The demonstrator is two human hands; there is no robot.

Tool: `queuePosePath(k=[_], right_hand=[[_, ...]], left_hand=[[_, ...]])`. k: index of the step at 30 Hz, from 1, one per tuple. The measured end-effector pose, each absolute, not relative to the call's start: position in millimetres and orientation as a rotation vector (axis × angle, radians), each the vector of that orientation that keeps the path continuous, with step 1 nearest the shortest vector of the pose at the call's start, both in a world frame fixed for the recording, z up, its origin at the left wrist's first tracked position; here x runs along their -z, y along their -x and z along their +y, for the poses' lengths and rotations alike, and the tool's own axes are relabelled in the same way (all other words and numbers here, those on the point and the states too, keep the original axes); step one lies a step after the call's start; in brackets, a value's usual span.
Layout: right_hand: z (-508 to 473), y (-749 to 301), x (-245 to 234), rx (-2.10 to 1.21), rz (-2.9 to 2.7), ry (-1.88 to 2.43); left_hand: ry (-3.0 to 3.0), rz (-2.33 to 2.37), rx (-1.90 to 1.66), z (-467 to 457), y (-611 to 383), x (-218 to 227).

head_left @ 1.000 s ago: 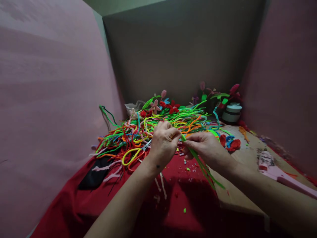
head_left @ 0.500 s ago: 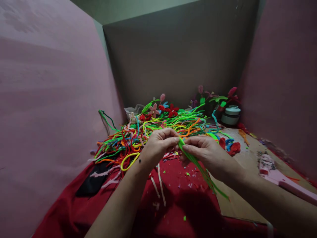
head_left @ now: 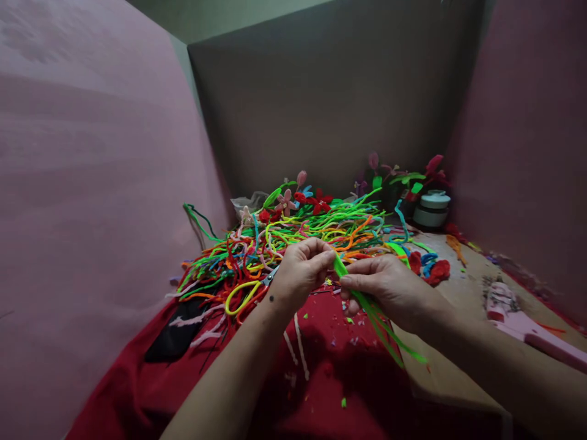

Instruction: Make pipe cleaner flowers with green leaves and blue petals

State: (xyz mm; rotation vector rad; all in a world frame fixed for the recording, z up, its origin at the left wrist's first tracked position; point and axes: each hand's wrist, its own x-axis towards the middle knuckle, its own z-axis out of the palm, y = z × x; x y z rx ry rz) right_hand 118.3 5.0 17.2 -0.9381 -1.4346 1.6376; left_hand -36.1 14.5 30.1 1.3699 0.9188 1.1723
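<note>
Between my two hands runs a small bundle of bright green pipe cleaners (head_left: pixel 376 324), with the loose ends hanging down to the right. My left hand (head_left: pixel 305 266) pinches the upper end between thumb and bent fingers. Just to its right, my right hand (head_left: pixel 389 287) grips the same bundle with thumb and index finger, the other fingers curled under. Scissors with yellow handles (head_left: pixel 241 297) lie behind my left wrist, which covers part of them. Beyond both hands spreads a tangled heap of many-coloured pipe cleaners (head_left: pixel 321 229).
A dark flat phone-like object (head_left: pixel 169 336) lies left on the red cloth (head_left: pixel 339 379). At right, a pink-handled tool (head_left: pixel 527 327) rests on cardboard (head_left: pixel 447 373). Fuzzy flowers (head_left: pixel 320 201) and a pale lidded jar (head_left: pixel 431 209) stand behind. Pink walls (head_left: pixel 101 214) flank both sides.
The green pipe cleaners' loose ends have spread apart. My left hand has shifted slightly right as the view moved a little, and more of the scissors shows behind my wrist.
</note>
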Motion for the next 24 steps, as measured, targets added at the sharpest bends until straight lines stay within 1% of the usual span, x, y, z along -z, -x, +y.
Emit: queuePosePath(k=[2, 4, 6, 11, 13, 16, 21, 24], right_hand=[[4.4, -117.3, -15.1, -1.644, -1.383, 0.959], [4.6, -118.2, -11.8, -1.674, -1.342, 0.964], [5.8, -121.1, -8.0, -1.717, -1.325, 0.944], [8.6, -129.3, -3.3, -1.767, -1.32, 0.892], [8.4, -129.4, -3.0, -1.773, -1.325, 0.893], [6.9, -125.9, -0.3, -1.775, -1.285, 0.92], [0.9, -120.1, 7.0, -1.771, -1.219, 1.012], [-2.1, -119.5, 7.5, -1.784, -1.195, 1.052]], left_hand=[[-1.317, 0.971, -1.295, 12.9, 27.8, -26.1], [-1.272, 0.983, -1.342, 13.1, 22.8, -22.1], [-1.248, 0.951, -1.303, 14.9, 22.3, -19.1], [-1.265, 0.868, -1.068, 19.3, 26.7, -16.7], [-1.303, 0.918, -1.054, 19.1, 25.1, -16.0], [-1.361, 1.063, -1.125, 17.7, 20.5, -13.8], [-1.764, 1.366, -1.328, 17.1, 19.4, -9.1], [-2.04, 1.452, -1.436, 18.6, 22.5, -8.5]])
